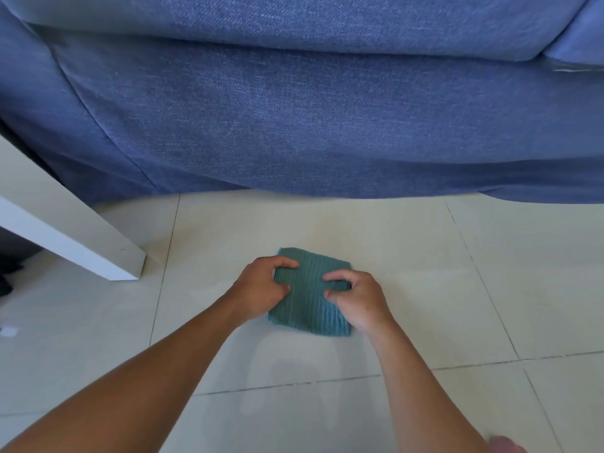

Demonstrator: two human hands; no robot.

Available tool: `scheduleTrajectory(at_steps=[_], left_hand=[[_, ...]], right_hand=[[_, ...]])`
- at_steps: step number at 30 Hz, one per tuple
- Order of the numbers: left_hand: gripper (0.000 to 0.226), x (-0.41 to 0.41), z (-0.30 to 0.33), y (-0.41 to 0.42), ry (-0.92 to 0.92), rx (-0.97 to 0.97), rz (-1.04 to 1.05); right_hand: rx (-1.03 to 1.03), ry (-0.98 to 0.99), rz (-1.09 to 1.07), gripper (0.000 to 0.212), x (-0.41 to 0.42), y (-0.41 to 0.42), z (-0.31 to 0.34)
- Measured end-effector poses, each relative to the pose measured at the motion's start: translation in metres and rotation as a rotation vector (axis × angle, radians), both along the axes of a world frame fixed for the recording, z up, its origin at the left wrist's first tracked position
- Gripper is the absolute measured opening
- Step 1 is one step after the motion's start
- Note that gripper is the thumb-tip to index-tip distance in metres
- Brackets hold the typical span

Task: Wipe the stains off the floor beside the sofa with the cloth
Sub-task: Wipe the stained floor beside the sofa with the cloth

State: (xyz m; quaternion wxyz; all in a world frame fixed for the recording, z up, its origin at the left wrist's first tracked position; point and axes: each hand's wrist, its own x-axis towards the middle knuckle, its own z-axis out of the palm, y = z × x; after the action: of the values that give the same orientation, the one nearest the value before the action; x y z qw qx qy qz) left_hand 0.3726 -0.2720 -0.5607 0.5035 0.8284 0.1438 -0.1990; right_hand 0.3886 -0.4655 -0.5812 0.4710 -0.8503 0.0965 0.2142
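Note:
A folded teal ribbed cloth (309, 300) lies flat on the pale tiled floor (425, 273), a short way in front of the blue fabric sofa (310, 119). My left hand (261, 291) grips the cloth's left edge, fingers curled over it. At the cloth's right side my right hand (358, 297) pinches a fold of it between thumb and fingers. Both hands press the cloth against the floor. A faint wet sheen shows on the tiles near the cloth; I cannot make out distinct stains.
A white table leg or panel (75, 230) slants down to the floor at the left, close to the sofa's corner. Dark items (8, 273) sit at the far left edge. Grout lines cross the tiles in front of me.

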Motion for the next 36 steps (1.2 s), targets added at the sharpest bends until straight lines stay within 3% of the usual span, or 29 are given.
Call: scheduleTrajectory(at_steps=[4, 10, 18, 24, 29, 32, 34, 36], left_hand=[[0.045, 0.014, 0.011, 0.007, -0.158, 0.054, 0.035], [0.048, 0.045, 0.041, 0.024, -0.350, -0.028, 0.172], [0.049, 0.040, 0.038, 0.041, -0.325, -0.012, 0.198], [0.057, 0.021, 0.005, 0.039, -0.122, 0.123, 0.045], [0.076, 0.000, -0.012, 0.052, -0.153, 0.553, -0.273], [0.104, -0.011, -0.016, 0.062, -0.132, 0.739, -0.462], [0.116, -0.017, -0.021, 0.067, -0.079, 0.744, -0.493], [0.119, -0.020, -0.026, 0.072, -0.062, 0.731, -0.487]], right_hand=[[-0.021, -0.151, -0.028, 0.023, 0.018, 0.004, 0.014], [0.047, -0.397, 0.007, 0.026, 0.068, 0.021, 0.055], [0.036, -0.432, 0.082, 0.025, 0.073, 0.033, 0.063], [-0.146, -0.327, 0.194, 0.024, 0.054, 0.033, 0.024], [-0.442, -0.482, 0.162, 0.031, 0.028, 0.042, 0.000], [-0.522, -0.554, 0.434, 0.053, 0.019, 0.058, -0.011], [-0.557, -0.458, 0.653, 0.060, 0.017, 0.071, -0.021], [-0.616, -0.409, 0.707, 0.062, -0.001, 0.076, -0.032]])
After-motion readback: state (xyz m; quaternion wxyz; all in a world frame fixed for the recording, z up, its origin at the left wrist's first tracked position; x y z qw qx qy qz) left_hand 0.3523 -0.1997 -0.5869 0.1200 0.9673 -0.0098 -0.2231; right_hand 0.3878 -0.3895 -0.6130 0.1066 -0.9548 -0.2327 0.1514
